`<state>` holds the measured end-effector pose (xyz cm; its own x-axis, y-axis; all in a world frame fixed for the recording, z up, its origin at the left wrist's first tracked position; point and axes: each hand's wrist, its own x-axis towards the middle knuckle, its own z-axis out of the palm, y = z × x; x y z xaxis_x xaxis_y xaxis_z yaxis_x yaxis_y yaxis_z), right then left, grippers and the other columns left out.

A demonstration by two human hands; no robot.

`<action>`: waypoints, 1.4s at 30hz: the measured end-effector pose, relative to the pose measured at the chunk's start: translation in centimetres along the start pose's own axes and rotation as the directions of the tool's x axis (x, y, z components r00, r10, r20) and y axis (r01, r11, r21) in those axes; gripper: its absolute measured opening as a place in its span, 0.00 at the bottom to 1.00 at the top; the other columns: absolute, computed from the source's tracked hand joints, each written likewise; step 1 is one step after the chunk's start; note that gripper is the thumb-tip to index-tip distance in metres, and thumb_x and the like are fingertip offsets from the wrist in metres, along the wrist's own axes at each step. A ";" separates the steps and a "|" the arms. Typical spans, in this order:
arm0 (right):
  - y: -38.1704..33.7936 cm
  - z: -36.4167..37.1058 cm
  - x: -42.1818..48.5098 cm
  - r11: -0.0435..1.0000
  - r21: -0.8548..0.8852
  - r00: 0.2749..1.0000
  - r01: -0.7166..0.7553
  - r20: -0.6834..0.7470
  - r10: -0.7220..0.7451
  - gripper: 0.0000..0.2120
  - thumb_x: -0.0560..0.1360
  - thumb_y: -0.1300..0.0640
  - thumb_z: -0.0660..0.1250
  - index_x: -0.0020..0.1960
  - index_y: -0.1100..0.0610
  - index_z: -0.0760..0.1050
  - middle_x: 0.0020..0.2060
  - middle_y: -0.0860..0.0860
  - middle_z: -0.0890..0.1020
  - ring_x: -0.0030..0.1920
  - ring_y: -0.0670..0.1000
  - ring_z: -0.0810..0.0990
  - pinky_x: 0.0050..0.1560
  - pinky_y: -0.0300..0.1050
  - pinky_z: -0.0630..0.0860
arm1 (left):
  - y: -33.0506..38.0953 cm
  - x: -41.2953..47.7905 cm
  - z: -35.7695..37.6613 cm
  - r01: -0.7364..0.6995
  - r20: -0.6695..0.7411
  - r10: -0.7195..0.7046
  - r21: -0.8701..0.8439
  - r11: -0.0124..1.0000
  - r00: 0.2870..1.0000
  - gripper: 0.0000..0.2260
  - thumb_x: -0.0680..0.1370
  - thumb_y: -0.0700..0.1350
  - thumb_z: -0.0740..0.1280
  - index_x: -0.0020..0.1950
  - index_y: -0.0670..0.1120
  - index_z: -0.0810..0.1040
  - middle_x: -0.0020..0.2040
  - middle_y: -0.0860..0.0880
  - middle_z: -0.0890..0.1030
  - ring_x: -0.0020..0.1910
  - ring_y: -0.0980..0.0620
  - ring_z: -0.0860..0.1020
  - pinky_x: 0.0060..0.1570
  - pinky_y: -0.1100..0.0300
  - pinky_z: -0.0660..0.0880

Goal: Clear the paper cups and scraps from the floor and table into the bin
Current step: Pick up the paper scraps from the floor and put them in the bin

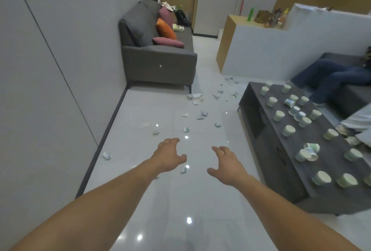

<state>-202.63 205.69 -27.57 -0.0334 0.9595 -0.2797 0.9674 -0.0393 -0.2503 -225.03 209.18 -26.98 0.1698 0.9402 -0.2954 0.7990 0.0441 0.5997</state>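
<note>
While both arms are stretched forward over the floor [180, 200], nothing is held. The left hand [170, 155] and the right hand [226, 165] are spread, fingers apart and slightly bent, palms down, and are kept apart from each other. The step in hand is judged to be a reach for the nearest floor litter.

A small scrap [183, 169] lies just beside the left hand, at about five o'clock of it. Two more scraps [186, 129] are seen near twelve o'clock. A lone piece [107, 155] sits at nine o'clock by the wall [50, 90]. A thicker scatter runs on toward a crushed cup [194, 96] near the foot of the sofa [160, 64], at twelve to one o'clock. The paper cups [288, 130] stand and lie across the low table [333, 162] at two to three o'clock. The bin is not in view.

For the step to be done well, the closest scrap should be taken first. It is better pinched between thumb and fingertips than scooped, since the floor looks glossy and flat paper is likely to slide. Several pieces could be gathered into one palm while the other hand picks, so that fewer trips are needed. The bin should be located before the hands are full. Care is called for near the seated person's legs [331, 78] at two o'clock, where cups could be knocked over.
</note>
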 end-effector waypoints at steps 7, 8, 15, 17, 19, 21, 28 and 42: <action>1.4 -1.9 9.7 1.000 0.004 0.999 -0.004 0.049 0.004 0.41 0.73 0.42 0.68 0.78 0.48 0.51 0.76 0.51 0.55 0.74 0.55 0.59 0.69 0.52 0.66 | 1.4 9.4 -1.1 0.020 0.046 -0.021 0.015 1.000 0.999 0.34 0.74 0.56 0.67 0.76 0.49 0.57 0.75 0.47 0.60 0.73 0.46 0.59 0.69 0.51 0.62; 1.7 -2.1 11.4 1.000 0.005 0.998 0.009 0.056 -0.010 0.41 0.73 0.42 0.68 0.78 0.48 0.51 0.76 0.51 0.55 0.74 0.55 0.59 0.69 0.52 0.66 | 1.6 10.8 -1.2 0.029 0.051 -0.029 0.019 0.999 0.998 0.34 0.74 0.56 0.67 0.76 0.49 0.57 0.75 0.47 0.60 0.73 0.46 0.59 0.69 0.51 0.62; 3.8 -4.8 24.3 0.990 0.005 0.983 0.144 0.114 -0.143 0.41 0.74 0.42 0.67 0.79 0.49 0.50 0.77 0.51 0.54 0.74 0.55 0.57 0.70 0.53 0.65 | 3.4 20.2 -2.1 0.161 0.006 -0.161 -0.014 0.987 0.987 0.34 0.74 0.55 0.67 0.76 0.48 0.57 0.75 0.47 0.60 0.73 0.47 0.59 0.70 0.52 0.62; 4.0 -5.6 27.5 0.982 -0.013 0.971 0.188 0.153 -0.184 0.41 0.74 0.41 0.68 0.79 0.49 0.51 0.77 0.51 0.54 0.74 0.55 0.58 0.70 0.54 0.65 | 3.7 22.3 -2.3 0.207 -0.004 -0.207 -0.034 0.978 0.978 0.34 0.75 0.55 0.67 0.76 0.48 0.57 0.75 0.47 0.60 0.73 0.47 0.60 0.70 0.52 0.62; 3.9 -6.1 30.6 0.969 -0.030 0.956 0.245 0.176 -0.236 0.41 0.73 0.41 0.68 0.78 0.49 0.51 0.77 0.51 0.55 0.74 0.56 0.58 0.70 0.54 0.66 | 3.8 24.1 -2.4 0.251 -0.022 -0.253 -0.073 0.965 0.967 0.34 0.75 0.56 0.67 0.76 0.48 0.57 0.75 0.47 0.60 0.73 0.47 0.60 0.70 0.51 0.62; 3.5 -6.2 33.6 0.957 -0.052 0.940 0.287 0.208 -0.270 0.41 0.73 0.42 0.68 0.78 0.49 0.51 0.76 0.52 0.55 0.74 0.56 0.59 0.69 0.54 0.66 | 3.2 25.8 -2.6 0.294 -0.036 -0.299 -0.096 0.951 0.954 0.34 0.75 0.55 0.67 0.76 0.48 0.58 0.75 0.46 0.60 0.73 0.46 0.60 0.70 0.52 0.62; 0.0 -2.4 41.8 0.914 -0.099 0.861 0.393 0.389 -0.328 0.40 0.73 0.42 0.68 0.78 0.49 0.52 0.76 0.51 0.56 0.74 0.55 0.59 0.69 0.52 0.66 | -2.7 31.1 -3.3 0.448 0.004 -0.460 -0.240 0.861 0.888 0.34 0.74 0.55 0.67 0.76 0.48 0.57 0.74 0.46 0.61 0.72 0.46 0.62 0.69 0.51 0.64; 1.5 19.5 57.9 0.814 -0.133 0.640 0.565 0.693 -0.330 0.37 0.73 0.40 0.65 0.76 0.50 0.56 0.73 0.51 0.61 0.69 0.54 0.65 0.65 0.49 0.68 | -16.6 41.7 9.9 0.733 0.187 -0.753 -0.462 0.499 0.631 0.33 0.74 0.56 0.67 0.75 0.49 0.61 0.73 0.48 0.65 0.69 0.49 0.67 0.66 0.57 0.66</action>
<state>-207.97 255.70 -62.21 -0.5153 0.4339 -0.7391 0.8025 0.5470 -0.2383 -225.54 244.27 -56.63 -0.3866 0.4962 -0.7773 0.2569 0.8675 0.4260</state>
